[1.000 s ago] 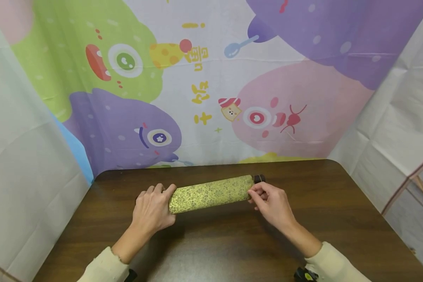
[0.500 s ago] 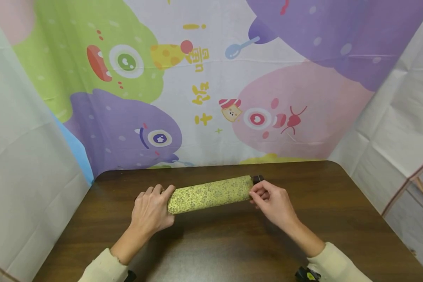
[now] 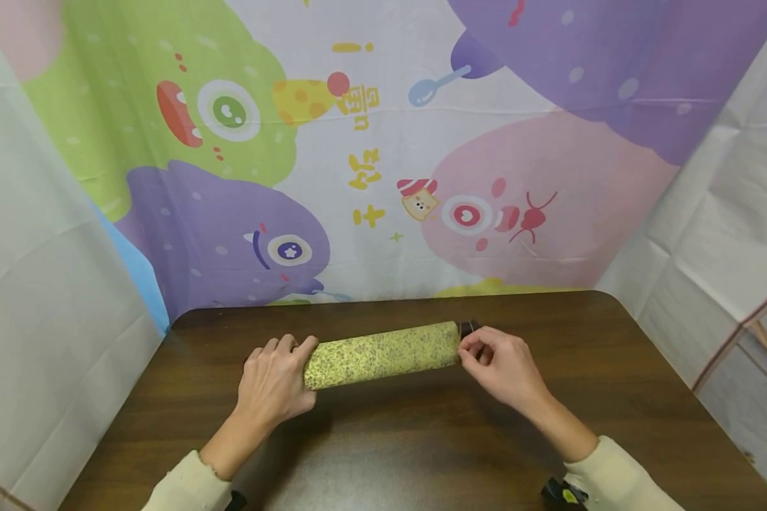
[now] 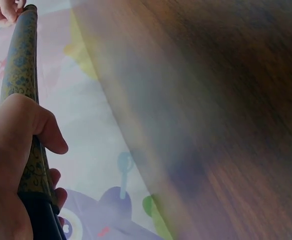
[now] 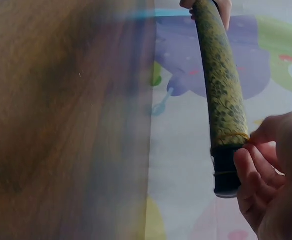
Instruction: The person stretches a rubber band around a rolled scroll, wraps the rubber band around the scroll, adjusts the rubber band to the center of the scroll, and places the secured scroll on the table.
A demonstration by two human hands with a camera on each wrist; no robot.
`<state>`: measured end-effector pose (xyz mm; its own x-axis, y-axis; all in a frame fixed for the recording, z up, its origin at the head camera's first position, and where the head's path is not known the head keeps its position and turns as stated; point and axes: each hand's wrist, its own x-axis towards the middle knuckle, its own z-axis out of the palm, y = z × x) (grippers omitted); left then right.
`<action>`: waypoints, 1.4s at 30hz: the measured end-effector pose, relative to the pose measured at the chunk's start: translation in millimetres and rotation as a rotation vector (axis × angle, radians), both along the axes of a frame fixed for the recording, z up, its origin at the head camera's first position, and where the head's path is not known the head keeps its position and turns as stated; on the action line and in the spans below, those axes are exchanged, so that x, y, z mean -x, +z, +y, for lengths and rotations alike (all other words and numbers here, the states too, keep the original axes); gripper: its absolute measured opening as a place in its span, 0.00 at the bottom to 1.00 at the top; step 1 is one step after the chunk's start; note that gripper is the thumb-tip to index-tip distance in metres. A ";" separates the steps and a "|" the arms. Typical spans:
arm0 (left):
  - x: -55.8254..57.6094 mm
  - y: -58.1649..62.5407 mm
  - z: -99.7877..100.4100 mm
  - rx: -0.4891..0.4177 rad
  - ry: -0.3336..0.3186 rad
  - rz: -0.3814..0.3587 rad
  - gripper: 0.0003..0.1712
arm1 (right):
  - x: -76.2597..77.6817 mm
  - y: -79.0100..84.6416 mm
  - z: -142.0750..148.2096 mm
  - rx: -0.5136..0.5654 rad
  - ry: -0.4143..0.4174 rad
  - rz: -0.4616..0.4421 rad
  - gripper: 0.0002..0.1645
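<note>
A long, flattened yellow-green brocade case point(image 3: 383, 356) with a dark floral pattern is held above the table, its right end slightly higher in the head view. My left hand point(image 3: 275, 380) grips its left end, the thumb lying along it in the left wrist view; a black part point(image 4: 41, 215) shows beyond the palm. At the other end, a black tip point(image 5: 226, 177) sticks out past the brocade. There my right hand point(image 3: 501, 365) pinches a thin yellow band point(image 5: 232, 135) that crosses the case near the tip. Another thin line circles the black tip.
The dark brown wooden table point(image 3: 383, 454) has rounded back corners. A cloth with cartoon monsters point(image 3: 377, 262) hangs behind it. Pale cloth walls point(image 3: 697, 234) stand at both sides.
My right hand has shifted slightly to the right, its pinching fingertips moving outward from the case's end. The case's right end has dipped a little. My left hand keeps its grip, nearly still.
</note>
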<state>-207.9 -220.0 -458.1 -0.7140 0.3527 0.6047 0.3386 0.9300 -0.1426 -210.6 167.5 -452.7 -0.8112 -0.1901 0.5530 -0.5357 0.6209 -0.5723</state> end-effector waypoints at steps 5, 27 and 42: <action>-0.5 -0.3 0.3 0.015 -0.003 0.001 0.32 | 2.3 0.8 4.8 -0.048 0.008 0.018 0.12; 0.4 -1.3 0.3 0.021 -0.024 0.053 0.31 | 12.5 9.3 14.6 -0.099 -0.041 -0.024 0.11; 0.0 -3.8 -1.5 0.054 -0.056 0.064 0.34 | 14.1 6.6 16.7 -0.150 -0.029 -0.022 0.11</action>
<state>-208.0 -221.5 -461.8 -0.6525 0.4243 0.6279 0.3786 0.9002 -0.2149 -224.6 184.1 -446.1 -0.8294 -0.2454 0.5020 -0.5044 0.7152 -0.4839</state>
